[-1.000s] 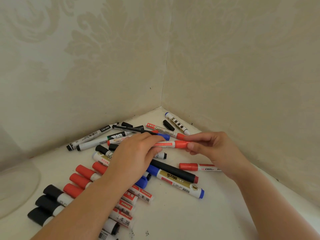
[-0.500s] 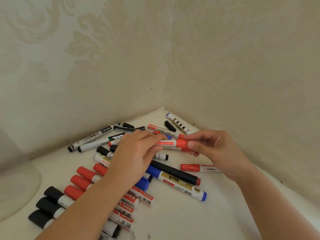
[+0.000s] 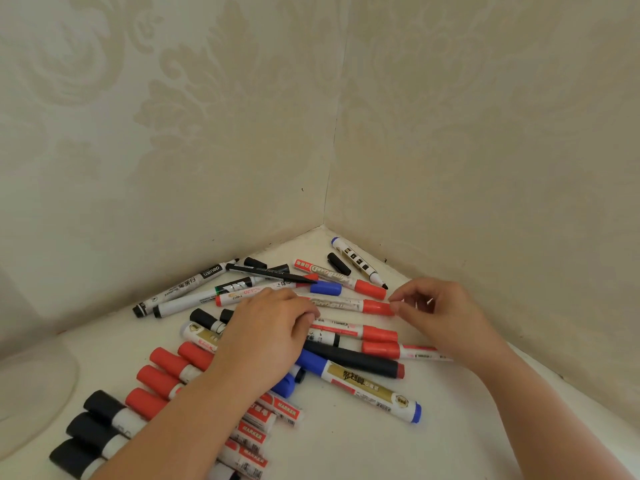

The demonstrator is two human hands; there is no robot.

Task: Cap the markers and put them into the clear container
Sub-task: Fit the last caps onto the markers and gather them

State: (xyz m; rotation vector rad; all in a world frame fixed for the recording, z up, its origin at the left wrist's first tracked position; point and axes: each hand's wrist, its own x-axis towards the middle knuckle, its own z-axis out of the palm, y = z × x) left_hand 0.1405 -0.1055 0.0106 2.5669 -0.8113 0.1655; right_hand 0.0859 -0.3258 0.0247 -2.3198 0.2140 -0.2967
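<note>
Many markers lie in a pile on the white surface in the corner. My left hand [image 3: 270,337] rests palm down over the pile, its fingers closed on the barrel of a white marker with a red cap [image 3: 349,304], which points right. My right hand [image 3: 440,310] hovers just past the red cap's end with thumb and fingers slightly apart, holding nothing. The clear container [image 3: 34,393] sits at the far left edge, faint and partly out of frame. An uncapped white marker [image 3: 358,259] lies near the corner beside a loose black cap [image 3: 338,264].
Two patterned walls [image 3: 242,133] meet in a corner just behind the pile. Rows of red-capped [image 3: 166,363] and black-capped markers [image 3: 100,405] lie at the lower left. A large blue-ended marker [image 3: 360,386] and a black marker [image 3: 353,358] lie between my forearms.
My right hand has let go of the red cap and drawn slightly right, fingers opening. The marker in my left hand has dropped lower toward the pile.
</note>
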